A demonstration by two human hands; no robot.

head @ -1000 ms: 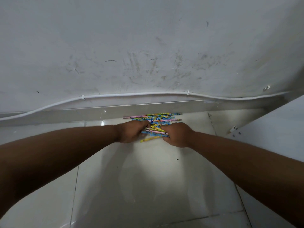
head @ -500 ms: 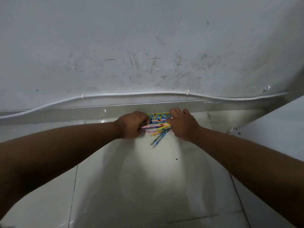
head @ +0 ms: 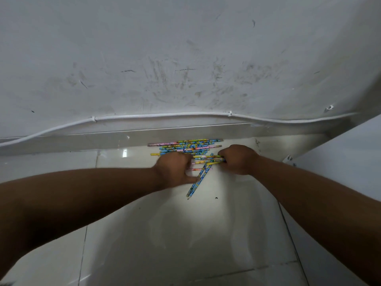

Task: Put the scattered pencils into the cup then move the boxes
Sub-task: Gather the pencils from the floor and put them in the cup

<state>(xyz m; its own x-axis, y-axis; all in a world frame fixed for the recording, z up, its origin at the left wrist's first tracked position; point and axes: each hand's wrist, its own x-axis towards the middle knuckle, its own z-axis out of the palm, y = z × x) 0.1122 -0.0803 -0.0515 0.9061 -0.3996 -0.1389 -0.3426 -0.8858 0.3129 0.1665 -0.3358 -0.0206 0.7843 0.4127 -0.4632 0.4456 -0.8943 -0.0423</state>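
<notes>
Nearest you, the floor point(head: 185, 234) is pale tile, with a dark speck point(head: 216, 197) just beside the tips of two blue pencils point(head: 199, 180). These slant out of the pile, points toward you.

Just beyond, your left hand point(head: 175, 170) is curled over the left ends of the loose pencils. It is blurred, so I cannot tell whether it grips them. Your right hand point(head: 237, 159) pinches the right ends of a few yellow ones. The hands are apart, with those pencils spanning the gap.

The main pile of pencils point(head: 189, 146) lies just ahead of both hands along the floor's far edge. Their long axes run left to right, parallel to the skirting point(head: 103, 139), and the farthest sit against it. Both hands look equally near. I judge that nothing blocks your reach, though the skirting stops any push farther.

Above it a white cable point(head: 144, 116) runs along the scuffed wall point(head: 185, 48). No cup or boxes show.
</notes>
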